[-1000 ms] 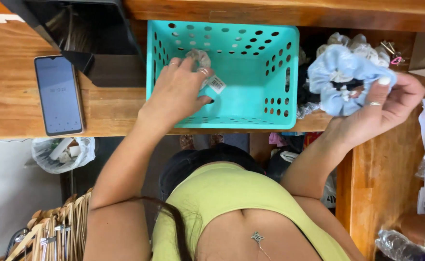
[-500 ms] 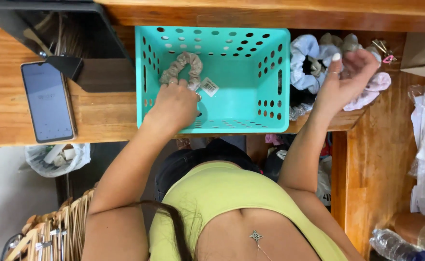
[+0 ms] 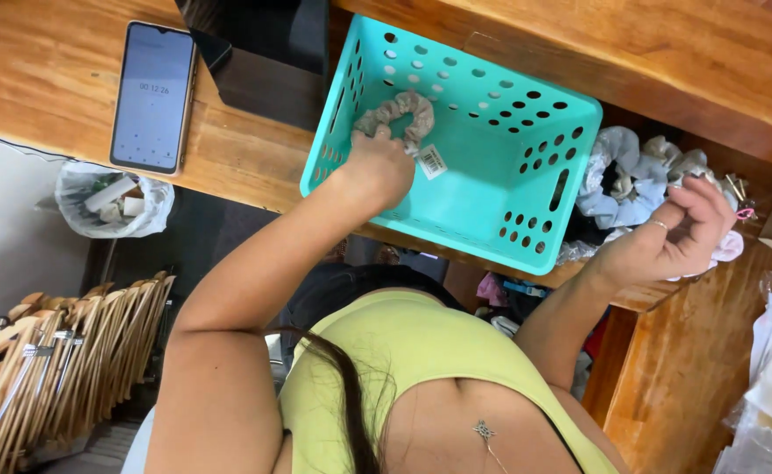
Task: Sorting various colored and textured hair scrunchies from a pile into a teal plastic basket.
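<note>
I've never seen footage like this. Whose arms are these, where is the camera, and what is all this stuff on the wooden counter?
There is no machine here: a person wears a camera on the head, so you look down along their own two arms. The left hand reaches into a turquoise plastic basket with holes in its walls and touches a grey-beige scrunchie with a small tag. The right hand rests over a pile of scrunchies, pale blue and grey, beside the basket; whether it grips one I cannot tell. Both sit on a wooden counter. A phone lies flat on it. Below hang a plastic bag and wooden hangers.
</note>
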